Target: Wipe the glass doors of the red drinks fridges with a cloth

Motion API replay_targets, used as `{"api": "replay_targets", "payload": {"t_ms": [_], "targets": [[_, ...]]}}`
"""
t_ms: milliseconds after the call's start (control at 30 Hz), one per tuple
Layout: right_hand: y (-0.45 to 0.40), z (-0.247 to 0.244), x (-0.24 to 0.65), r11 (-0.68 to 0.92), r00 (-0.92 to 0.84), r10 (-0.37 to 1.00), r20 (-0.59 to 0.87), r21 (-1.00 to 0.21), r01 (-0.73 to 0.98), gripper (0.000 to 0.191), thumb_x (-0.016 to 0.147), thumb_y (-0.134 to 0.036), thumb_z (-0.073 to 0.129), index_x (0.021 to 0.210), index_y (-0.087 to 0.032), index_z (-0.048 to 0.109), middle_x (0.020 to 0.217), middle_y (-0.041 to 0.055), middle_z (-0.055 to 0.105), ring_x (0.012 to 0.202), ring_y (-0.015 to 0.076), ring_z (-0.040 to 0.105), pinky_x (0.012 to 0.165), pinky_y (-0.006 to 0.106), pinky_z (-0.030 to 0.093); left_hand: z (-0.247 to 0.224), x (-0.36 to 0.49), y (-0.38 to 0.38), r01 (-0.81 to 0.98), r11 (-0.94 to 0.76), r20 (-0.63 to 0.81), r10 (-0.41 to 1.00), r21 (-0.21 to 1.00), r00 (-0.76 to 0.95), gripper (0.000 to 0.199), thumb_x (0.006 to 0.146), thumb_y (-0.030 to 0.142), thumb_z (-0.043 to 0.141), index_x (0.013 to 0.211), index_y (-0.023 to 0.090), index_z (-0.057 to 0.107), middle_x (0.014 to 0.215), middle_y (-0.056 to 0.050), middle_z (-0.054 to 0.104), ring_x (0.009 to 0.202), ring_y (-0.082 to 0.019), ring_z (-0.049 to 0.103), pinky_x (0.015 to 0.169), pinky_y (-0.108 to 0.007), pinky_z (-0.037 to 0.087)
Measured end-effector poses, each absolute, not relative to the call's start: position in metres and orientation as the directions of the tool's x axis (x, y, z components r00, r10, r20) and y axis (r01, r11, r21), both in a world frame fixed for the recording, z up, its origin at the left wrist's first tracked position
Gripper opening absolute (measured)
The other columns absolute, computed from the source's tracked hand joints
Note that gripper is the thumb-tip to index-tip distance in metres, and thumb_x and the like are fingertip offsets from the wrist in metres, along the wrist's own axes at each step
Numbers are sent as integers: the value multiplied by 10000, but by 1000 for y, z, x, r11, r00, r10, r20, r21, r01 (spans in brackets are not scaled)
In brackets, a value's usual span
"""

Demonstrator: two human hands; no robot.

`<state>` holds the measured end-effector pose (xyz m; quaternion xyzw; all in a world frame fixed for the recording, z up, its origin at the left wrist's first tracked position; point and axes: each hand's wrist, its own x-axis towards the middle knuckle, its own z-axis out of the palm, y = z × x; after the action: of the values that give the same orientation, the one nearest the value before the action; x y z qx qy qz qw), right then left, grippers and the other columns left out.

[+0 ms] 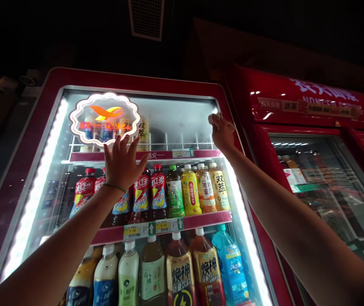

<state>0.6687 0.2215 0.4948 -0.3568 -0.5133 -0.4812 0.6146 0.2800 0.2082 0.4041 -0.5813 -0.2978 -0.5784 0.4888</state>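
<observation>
A red-framed drinks fridge with a glass door stands in front of me. My left hand lies with fingers spread against the glass, just below the glowing oval sign; a thin band circles its wrist. Up at the top right corner of the glass, my right hand is closed on a crumpled pale cloth. Part of the cloth sticks out past the fingers on both sides. Behind the door, red-labelled bottles and a yellow bottle line the middle shelf.
To the right stands a second red fridge with lit lettering on top. Larger bottles, among them a blue one, fill the lower shelf. Price tags run along the shelf edge. A ceiling vent hangs overhead.
</observation>
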Motion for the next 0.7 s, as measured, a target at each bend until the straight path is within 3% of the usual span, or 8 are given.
{"api": "replay_targets", "payload": {"t_ms": [100,333,467,700], "targets": [[222,498,646,370,162,-249,955,-61,927,576,1047,-239,285,1548,-280,568,1681,82,489,1568,348,434,1227,656,413,405,278,207,906,-347,957,-238,-244,167,624,1026,579,485,1585,301,495,1641,-131,504,1594,-417,336,1306,-723,167],[225,511,579,406,37,-185,982,42,913,613,1027,-193,313,1593,-300,522,1732,14,405,1620,319,352,1319,643,326,407,257,201,900,-310,946,-198,-307,255,601,1043,558,455,1592,320,504,1646,-97,514,1577,-371,401,1301,-640,273],[227,515,553,414,0,-192,981,81,907,620,1025,-185,343,1605,-338,501,1721,-21,423,1617,304,357,1324,612,345,410,241,201,879,-291,921,-216,-377,324,578,1049,552,467,1587,345,497,1660,-43,506,1570,-314,429,1302,-562,328],[225,520,499,380,-115,-171,978,174,909,619,1044,-194,341,1619,-392,457,1705,-62,442,1616,281,352,1331,590,356,419,203,201,809,-329,873,-199,-487,445,520,1071,548,424,1425,240,648,1550,-75,623,1462,-277,569,1276,-479,428]]}}
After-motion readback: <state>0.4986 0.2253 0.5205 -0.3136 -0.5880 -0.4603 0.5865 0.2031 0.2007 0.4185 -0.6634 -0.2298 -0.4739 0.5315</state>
